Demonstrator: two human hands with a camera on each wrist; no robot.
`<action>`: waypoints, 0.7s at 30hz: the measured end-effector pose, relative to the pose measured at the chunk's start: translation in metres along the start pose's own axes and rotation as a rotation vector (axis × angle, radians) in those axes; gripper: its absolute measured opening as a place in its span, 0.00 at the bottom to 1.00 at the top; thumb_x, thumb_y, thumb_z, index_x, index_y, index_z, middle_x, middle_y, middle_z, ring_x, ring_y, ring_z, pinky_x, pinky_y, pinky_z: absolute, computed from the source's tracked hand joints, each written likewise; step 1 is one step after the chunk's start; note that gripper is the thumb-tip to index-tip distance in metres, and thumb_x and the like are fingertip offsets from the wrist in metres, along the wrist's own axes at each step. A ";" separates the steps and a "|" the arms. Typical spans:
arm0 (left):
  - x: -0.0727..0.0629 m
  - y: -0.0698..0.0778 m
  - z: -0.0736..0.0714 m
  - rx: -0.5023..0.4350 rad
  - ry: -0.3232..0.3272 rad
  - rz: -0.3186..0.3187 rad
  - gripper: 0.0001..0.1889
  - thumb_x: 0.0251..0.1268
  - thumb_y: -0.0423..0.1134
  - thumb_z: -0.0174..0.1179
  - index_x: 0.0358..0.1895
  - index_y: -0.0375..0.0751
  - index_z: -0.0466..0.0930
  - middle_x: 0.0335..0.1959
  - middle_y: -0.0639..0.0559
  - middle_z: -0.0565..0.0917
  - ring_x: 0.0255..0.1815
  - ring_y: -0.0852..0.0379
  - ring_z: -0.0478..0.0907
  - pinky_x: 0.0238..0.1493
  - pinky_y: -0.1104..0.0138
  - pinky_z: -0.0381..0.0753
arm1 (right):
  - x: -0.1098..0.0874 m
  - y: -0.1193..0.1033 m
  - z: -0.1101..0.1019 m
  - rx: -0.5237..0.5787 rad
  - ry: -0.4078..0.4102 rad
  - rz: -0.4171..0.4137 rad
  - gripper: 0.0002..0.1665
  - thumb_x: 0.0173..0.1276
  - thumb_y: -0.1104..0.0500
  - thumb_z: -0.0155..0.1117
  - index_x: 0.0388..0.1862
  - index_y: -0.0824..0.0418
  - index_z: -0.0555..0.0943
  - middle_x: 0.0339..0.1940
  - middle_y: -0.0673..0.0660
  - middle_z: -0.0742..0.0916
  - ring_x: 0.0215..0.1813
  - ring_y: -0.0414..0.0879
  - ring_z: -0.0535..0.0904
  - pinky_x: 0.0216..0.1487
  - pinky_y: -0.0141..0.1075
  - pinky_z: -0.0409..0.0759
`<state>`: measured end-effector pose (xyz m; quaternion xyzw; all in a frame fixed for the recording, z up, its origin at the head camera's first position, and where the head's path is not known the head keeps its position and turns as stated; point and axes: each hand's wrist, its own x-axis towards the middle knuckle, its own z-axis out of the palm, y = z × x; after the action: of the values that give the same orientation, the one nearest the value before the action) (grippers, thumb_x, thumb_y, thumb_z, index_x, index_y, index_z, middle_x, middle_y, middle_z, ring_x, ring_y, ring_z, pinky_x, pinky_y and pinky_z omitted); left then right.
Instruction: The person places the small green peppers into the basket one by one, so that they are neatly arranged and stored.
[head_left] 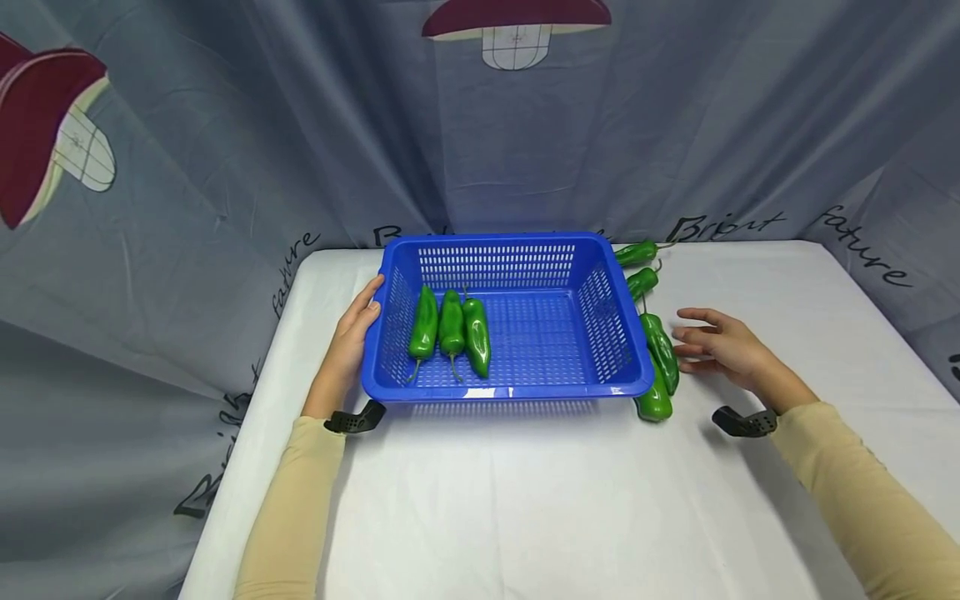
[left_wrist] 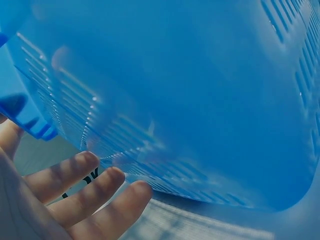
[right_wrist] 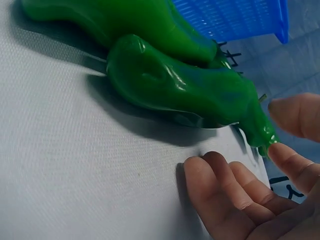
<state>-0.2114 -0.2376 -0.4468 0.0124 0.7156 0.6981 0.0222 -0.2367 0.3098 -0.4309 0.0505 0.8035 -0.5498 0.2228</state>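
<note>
The blue basket (head_left: 405, 394) is touched at its left rim by the left hand (head_left: 348, 340), whose visible fingers are extended and slightly spread. Inside the basket, toward its left end, three green peppers (head_left: 452, 323) are laid side by side. Right of the basket, four more peppers (head_left: 661, 352) are strung along its side, partly hidden by the rim. Farther right of the basket, the right hand (head_left: 727, 348) is held just beside them, thumb and fingers parted, nothing gripped
</note>
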 end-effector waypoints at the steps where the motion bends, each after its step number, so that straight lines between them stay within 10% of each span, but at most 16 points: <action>1: 0.000 0.000 0.000 -0.005 -0.001 0.001 0.28 0.84 0.44 0.37 0.83 0.56 0.53 0.85 0.54 0.52 0.86 0.49 0.50 0.83 0.47 0.52 | 0.000 0.000 0.001 0.001 0.001 -0.001 0.45 0.79 0.53 0.58 0.83 0.66 0.47 0.43 0.39 0.82 0.42 0.31 0.85 0.46 0.37 0.89; 9: 0.000 0.000 0.000 -0.013 0.002 0.005 0.28 0.84 0.44 0.37 0.83 0.55 0.53 0.85 0.53 0.52 0.85 0.48 0.50 0.83 0.47 0.53 | 0.004 -0.003 0.007 -0.144 -0.052 -0.033 0.48 0.79 0.50 0.57 0.84 0.64 0.43 0.73 0.76 0.67 0.47 0.34 0.81 0.48 0.42 0.89; 16: 0.000 0.000 0.001 -0.008 0.003 0.007 0.28 0.84 0.44 0.37 0.83 0.55 0.53 0.85 0.53 0.52 0.85 0.49 0.50 0.84 0.48 0.52 | 0.005 -0.011 0.013 -0.288 -0.103 -0.078 0.50 0.74 0.58 0.61 0.84 0.64 0.45 0.74 0.80 0.63 0.64 0.66 0.76 0.50 0.54 0.88; 21: 0.000 0.001 0.001 0.013 0.008 0.006 0.28 0.84 0.44 0.37 0.83 0.55 0.53 0.85 0.53 0.52 0.86 0.49 0.49 0.83 0.47 0.52 | 0.005 -0.014 0.016 -0.324 -0.114 -0.097 0.50 0.72 0.61 0.62 0.84 0.64 0.46 0.73 0.82 0.63 0.62 0.69 0.77 0.47 0.54 0.88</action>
<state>-0.2111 -0.2367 -0.4461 0.0119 0.7203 0.6934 0.0170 -0.2406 0.2890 -0.4258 -0.0563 0.8690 -0.4254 0.2465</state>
